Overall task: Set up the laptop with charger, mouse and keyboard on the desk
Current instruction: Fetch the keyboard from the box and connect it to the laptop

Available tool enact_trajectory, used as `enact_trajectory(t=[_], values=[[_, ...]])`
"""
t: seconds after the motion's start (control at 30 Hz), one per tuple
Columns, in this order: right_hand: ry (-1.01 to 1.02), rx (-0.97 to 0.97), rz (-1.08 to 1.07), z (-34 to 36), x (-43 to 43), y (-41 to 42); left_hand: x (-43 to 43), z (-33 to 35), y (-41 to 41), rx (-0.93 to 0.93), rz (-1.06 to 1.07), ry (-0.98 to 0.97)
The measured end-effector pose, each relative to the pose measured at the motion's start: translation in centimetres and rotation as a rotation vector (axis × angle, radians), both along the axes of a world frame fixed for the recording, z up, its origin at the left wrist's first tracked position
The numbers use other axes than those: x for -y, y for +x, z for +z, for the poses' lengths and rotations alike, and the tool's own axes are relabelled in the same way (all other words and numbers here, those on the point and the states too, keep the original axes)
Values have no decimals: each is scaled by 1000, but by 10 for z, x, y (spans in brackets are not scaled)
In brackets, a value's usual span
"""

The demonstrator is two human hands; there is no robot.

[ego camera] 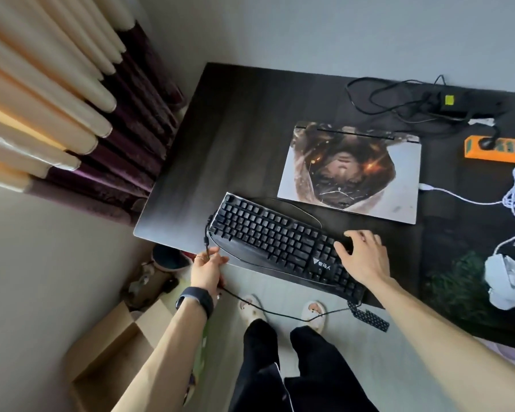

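Well, the table (235,129) carried everything: laptop (351,171) shut at centre, keyboard (274,242) overhanging the near edge, mouse (506,281) at right, charger (455,104) behind. The right hand (363,257) lay spread on the keys; the left hand (207,270) pinched the dangling keyboard cable (280,313). Connecting looked still to come.

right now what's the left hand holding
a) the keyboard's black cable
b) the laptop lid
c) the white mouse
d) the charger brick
A: the left hand is curled round the black cable that comes off the left end of the keyboard and trails on past the wrist over the floor.
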State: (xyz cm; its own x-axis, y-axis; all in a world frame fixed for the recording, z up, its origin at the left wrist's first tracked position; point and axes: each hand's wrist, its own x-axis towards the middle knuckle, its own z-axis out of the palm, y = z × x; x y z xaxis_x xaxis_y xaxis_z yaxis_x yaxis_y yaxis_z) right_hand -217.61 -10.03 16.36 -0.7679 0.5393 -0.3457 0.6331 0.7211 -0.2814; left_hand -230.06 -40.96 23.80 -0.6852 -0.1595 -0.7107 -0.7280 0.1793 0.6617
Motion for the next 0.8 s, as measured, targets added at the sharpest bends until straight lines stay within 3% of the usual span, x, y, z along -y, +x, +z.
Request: enact_trajectory(t=[0.17, 0.33, 0.47, 0.6, 0.7, 0.8], values=[[-148, -79, -646, 5, 31, 47, 0, -28, -25, 107, 100, 46], [-409, -3, -1013, -3, 75, 94, -4, -67, -51, 278, 53, 5], [-726, 76, -1157, -12, 103, 102, -15, -85, -60, 335, -37, -11], [-1001, -74, -1337, -6, 108, 86, -14, -96, -70, 343, -58, -116], [-975, -96, -1388, -6, 115, 76, -10, -90, -70, 307, -69, -169], [-897, -5, -1293, -2, 122, 71, 4, -82, -73, 170, -94, -272]])
